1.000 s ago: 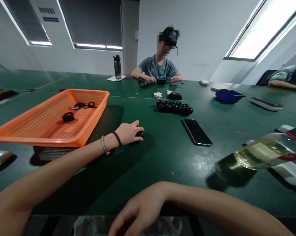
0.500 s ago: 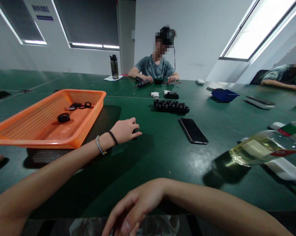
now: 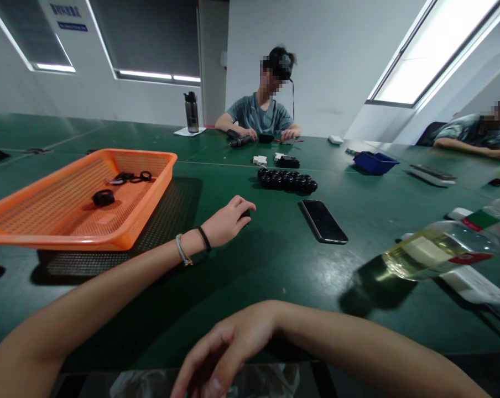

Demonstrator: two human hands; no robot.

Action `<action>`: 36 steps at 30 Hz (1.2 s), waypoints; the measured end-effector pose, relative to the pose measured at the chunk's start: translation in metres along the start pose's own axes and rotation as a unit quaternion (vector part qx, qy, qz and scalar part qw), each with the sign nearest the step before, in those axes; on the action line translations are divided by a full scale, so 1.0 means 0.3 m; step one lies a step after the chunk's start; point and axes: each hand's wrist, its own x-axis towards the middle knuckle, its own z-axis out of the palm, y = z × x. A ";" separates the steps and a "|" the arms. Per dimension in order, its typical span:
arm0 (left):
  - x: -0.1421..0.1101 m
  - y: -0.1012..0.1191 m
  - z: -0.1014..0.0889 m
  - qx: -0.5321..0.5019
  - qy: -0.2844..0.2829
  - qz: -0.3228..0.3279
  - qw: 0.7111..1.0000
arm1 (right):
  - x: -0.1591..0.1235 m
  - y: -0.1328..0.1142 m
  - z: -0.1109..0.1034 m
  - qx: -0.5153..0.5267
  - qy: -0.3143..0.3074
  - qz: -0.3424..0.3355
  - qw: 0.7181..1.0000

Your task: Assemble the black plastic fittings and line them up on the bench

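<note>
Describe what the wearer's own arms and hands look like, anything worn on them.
Both arms are bare, with no sleeves or gloves in view. The left hand has two bands at its wrist: a thin black band nearer the hand, and a light beaded bracelet just behind it. The right hand and its forearm wear nothing visible.

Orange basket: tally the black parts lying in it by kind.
Thick black ring, alone: 1
Thin black rings, in a linked cluster near the far wall: about 3, too small to tell apart
Total in the orange basket: about 4
</note>
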 end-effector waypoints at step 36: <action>-0.135 -0.123 0.035 0.016 0.046 -0.089 0.995 | -0.290 -0.172 -0.103 -0.195 0.510 -0.491 0.679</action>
